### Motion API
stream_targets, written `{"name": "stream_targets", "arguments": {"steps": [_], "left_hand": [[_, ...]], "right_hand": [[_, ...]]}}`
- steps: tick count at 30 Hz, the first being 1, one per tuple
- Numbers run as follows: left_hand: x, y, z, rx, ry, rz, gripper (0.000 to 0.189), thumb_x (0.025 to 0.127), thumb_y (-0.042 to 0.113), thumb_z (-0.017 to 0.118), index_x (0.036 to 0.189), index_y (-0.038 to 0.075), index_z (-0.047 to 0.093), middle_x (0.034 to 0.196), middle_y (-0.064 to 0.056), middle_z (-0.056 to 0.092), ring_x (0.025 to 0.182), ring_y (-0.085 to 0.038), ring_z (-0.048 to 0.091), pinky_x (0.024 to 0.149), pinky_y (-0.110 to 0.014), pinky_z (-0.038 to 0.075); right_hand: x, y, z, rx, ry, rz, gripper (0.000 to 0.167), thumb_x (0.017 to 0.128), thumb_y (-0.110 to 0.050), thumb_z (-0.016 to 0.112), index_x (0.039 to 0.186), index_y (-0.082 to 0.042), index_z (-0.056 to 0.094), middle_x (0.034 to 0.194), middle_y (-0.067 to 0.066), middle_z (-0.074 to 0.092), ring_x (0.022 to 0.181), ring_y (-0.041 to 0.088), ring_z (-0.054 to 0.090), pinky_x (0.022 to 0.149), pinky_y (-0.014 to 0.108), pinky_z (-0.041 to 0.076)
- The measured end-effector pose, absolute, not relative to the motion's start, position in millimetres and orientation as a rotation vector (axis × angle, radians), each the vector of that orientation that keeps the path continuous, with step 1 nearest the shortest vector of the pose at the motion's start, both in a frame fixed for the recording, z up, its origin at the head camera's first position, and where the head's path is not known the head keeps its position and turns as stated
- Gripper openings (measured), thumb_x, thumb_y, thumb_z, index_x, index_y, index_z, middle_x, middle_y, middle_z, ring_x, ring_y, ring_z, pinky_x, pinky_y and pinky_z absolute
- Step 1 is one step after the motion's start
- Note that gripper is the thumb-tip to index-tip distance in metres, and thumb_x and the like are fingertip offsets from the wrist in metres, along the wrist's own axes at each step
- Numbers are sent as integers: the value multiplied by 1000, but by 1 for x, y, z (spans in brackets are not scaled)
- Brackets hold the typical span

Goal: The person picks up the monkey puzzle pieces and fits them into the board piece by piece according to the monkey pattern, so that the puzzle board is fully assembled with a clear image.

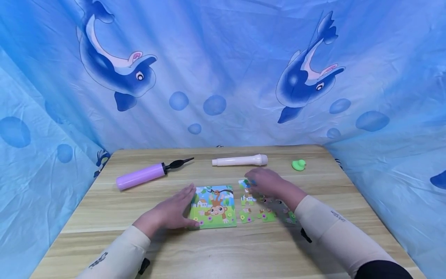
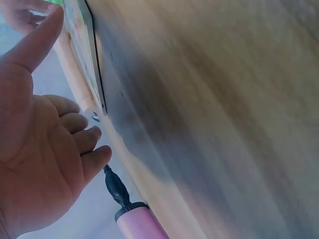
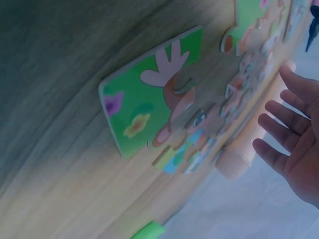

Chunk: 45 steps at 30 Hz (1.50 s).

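A square monkey picture puzzle (image 1: pixel 216 207) lies flat on the wooden table. Along its left edge is my left hand (image 1: pixel 170 209), fingers extended and thumb near the lower left corner. That left hand (image 2: pixel 45 159) shows its palm with nothing in it in the left wrist view. To the right of the picture are several loose jigsaw pieces (image 1: pixel 247 217), partly hidden under my right hand (image 1: pixel 270 184). In the right wrist view the right hand (image 3: pixel 299 134) has its fingers spread and loosely bent. A green corner piece (image 3: pixel 132 117) with flowers lies closest to that camera.
A purple balloon pump (image 1: pixel 141 177) with a black nozzle lies at the back left. Behind the puzzle is a white toy microphone (image 1: pixel 238 161), and a green rubber duck (image 1: pixel 298 165) sits at the back right. A blue dolphin curtain (image 1: pixel 216 69) surrounds the table.
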<state>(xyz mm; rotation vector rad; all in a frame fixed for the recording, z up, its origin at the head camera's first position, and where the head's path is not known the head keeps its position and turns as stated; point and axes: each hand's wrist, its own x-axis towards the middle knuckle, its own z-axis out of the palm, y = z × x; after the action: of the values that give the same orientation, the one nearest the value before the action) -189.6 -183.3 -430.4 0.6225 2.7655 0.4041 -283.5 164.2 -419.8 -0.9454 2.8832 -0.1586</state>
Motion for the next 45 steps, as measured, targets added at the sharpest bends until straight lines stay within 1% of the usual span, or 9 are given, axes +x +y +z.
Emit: {"name": "stream_targets", "arguments": {"steps": [6, 10, 17, 23, 26, 31, 37, 41, 45], "left_hand": [[-192, -184, -431, 620, 2739, 383, 109, 79, 59, 73, 157, 5, 18, 165, -10, 10, 152, -30, 13, 121, -48, 22], [-193, -184, -434, 603, 2720, 364, 108, 79, 61, 71, 156, 5, 21, 165, -11, 13, 151, -31, 16, 120, -48, 24], [-193, -183, -433, 566, 2684, 357, 106, 80, 62, 70, 156, 7, 22, 165, -9, 12, 152, -30, 14, 120, -49, 24], [-192, -181, -432, 570, 2684, 351, 105, 81, 62, 69, 156, 6, 22, 165, -10, 13, 152, -31, 14, 120, -49, 24], [-193, -181, -433, 569, 2689, 336, 105, 81, 63, 69, 156, 6, 23, 165, -10, 13, 151, -31, 15, 120, -49, 25], [-194, -180, -433, 569, 2691, 322, 106, 80, 63, 69, 156, 5, 23, 165, -11, 13, 151, -31, 15, 120, -49, 24], [-194, -179, -432, 567, 2692, 325, 105, 81, 62, 70, 156, 5, 23, 165, -11, 14, 151, -31, 16, 120, -48, 25], [-193, -179, -431, 562, 2689, 316, 105, 81, 61, 70, 156, 4, 23, 165, -11, 14, 151, -31, 16, 119, -49, 25], [-193, -179, -431, 559, 2686, 312, 105, 81, 62, 69, 156, 5, 23, 165, -11, 13, 151, -31, 15, 119, -49, 25]], "right_hand": [[-293, 159, -428, -966, 2851, -121, 38, 90, -26, 73, 125, -15, 66, 130, 4, 62, 121, 25, 57, 96, 44, 51], [-297, 157, -432, -1035, 2874, -40, 32, 89, -24, 73, 119, -13, 68, 121, 4, 65, 114, 24, 59, 92, 43, 53], [-298, 158, -437, -1114, 2897, -93, 13, 89, -22, 73, 99, -15, 70, 102, 0, 65, 95, 18, 61, 80, 37, 54], [-299, 158, -439, -1181, 2930, -41, 11, 89, -25, 73, 95, -16, 71, 94, -3, 63, 85, 14, 60, 74, 32, 53], [-301, 158, -441, -1221, 2952, 34, 9, 89, -27, 70, 88, -18, 67, 86, -6, 59, 76, 11, 53, 65, 28, 49], [-301, 156, -444, -1227, 2976, 97, 20, 89, -27, 67, 75, -21, 54, 75, -7, 48, 64, 10, 42, 55, 27, 36], [-297, 149, -438, -1196, 3015, 89, 14, 91, -33, 66, 84, -22, 59, 76, -9, 50, 64, 8, 44, 54, 26, 39], [-287, 134, -430, -1273, 2992, 65, 17, 92, -36, 66, 97, -20, 66, 86, -7, 59, 72, 8, 53, 61, 28, 48], [-275, 117, -424, -1388, 2957, 84, 22, 92, -38, 66, 100, -18, 68, 90, -5, 62, 78, 9, 56, 67, 28, 51]]}}
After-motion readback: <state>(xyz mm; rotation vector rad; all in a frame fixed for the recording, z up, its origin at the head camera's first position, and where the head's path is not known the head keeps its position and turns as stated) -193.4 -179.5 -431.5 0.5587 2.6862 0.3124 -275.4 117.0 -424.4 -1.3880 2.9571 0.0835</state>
